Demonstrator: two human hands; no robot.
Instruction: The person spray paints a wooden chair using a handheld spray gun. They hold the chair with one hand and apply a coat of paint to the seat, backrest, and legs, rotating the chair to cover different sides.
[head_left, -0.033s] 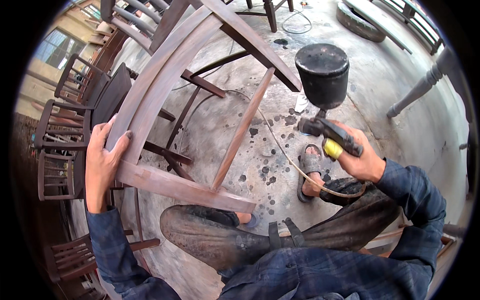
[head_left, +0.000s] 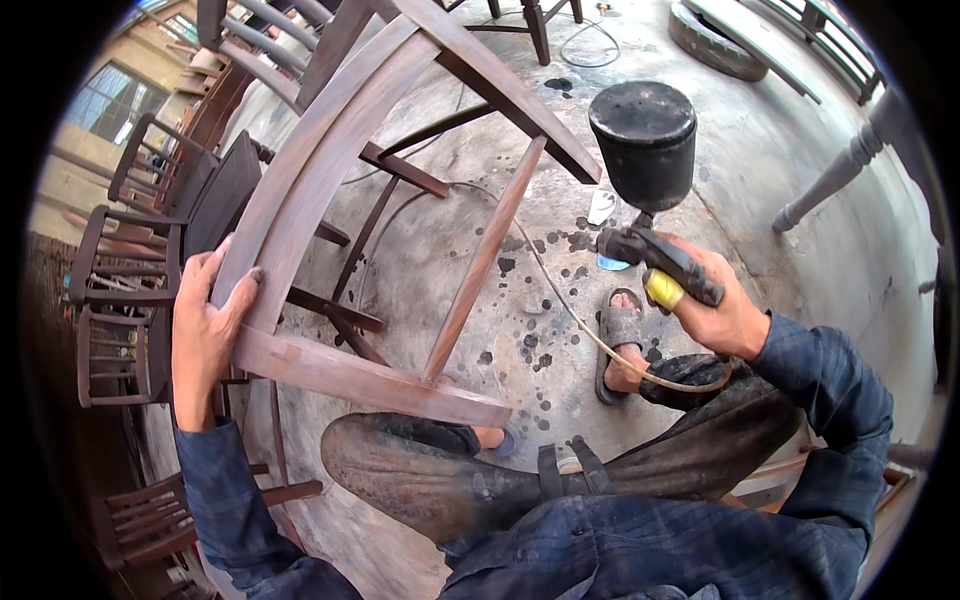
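My left hand (head_left: 207, 325) grips the corner of a brown wooden chair frame (head_left: 335, 365), fingers wrapped round the wood. The frame leans tilted in front of me, its lower rail ending above my knees. In my right hand (head_left: 722, 308) is a dark spray gun (head_left: 665, 262), its nozzle toward the frame but apart from it. A black paint cup (head_left: 645, 150) sits on top of the gun. Yellow wrapping (head_left: 663, 290) shows at my right fingers; whether it is on a finger or the trigger I cannot tell. A thin hose (head_left: 565, 308) curves out from below my right hand.
Several dark chairs (head_left: 125, 245) stand along the left, with another slatted chair (head_left: 150, 520) lower down. A tire (head_left: 715, 45) lies at the far right under a board. A grey turned leg (head_left: 830, 187) juts in at right. Dark spots mark the concrete floor (head_left: 480, 330).
The spray gun and my right hand have shifted very slightly. The left hand and the chair frame hold almost the same place.
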